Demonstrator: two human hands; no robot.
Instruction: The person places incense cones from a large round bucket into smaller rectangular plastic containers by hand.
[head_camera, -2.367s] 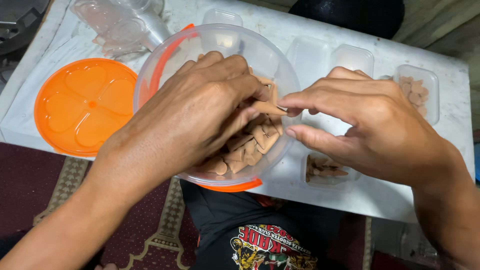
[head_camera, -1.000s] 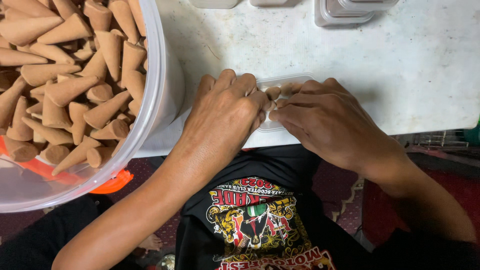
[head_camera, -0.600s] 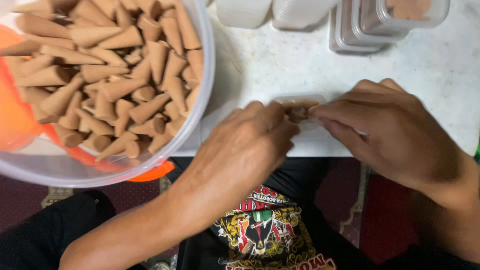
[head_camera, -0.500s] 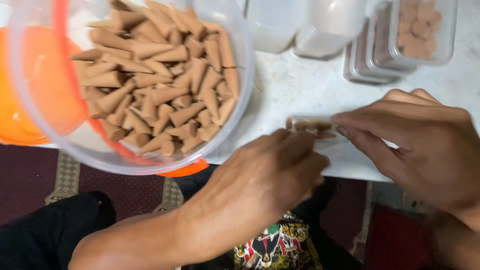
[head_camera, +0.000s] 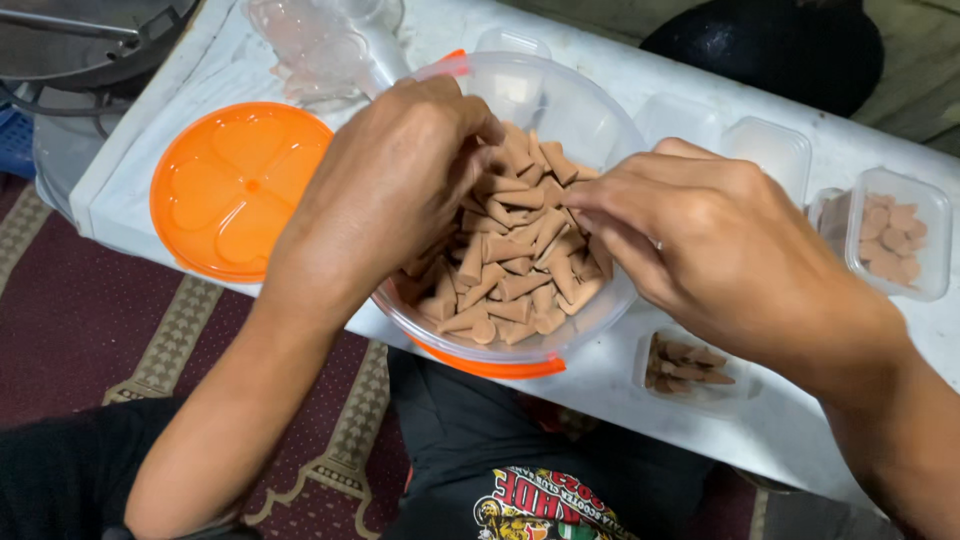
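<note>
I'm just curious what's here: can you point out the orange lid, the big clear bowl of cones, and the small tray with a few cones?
orange lid (head_camera: 235, 190), head view, centre of its top.
clear bowl (head_camera: 600, 125), head view, bare far wall.
small tray (head_camera: 645, 352), head view, left rim.

Bowl (head_camera: 590, 120): on table (head_camera: 130, 190), before me, cones (head_camera: 510, 260) inside.
Lid (head_camera: 235, 190): left of bowl.
Small box (head_camera: 690, 370): under my right hand (head_camera: 720, 250).

Clear round tub (head_camera: 600, 130), orange-rimmed, at table edge, half full of brown cones (head_camera: 515, 265) lying jumbled.
</note>
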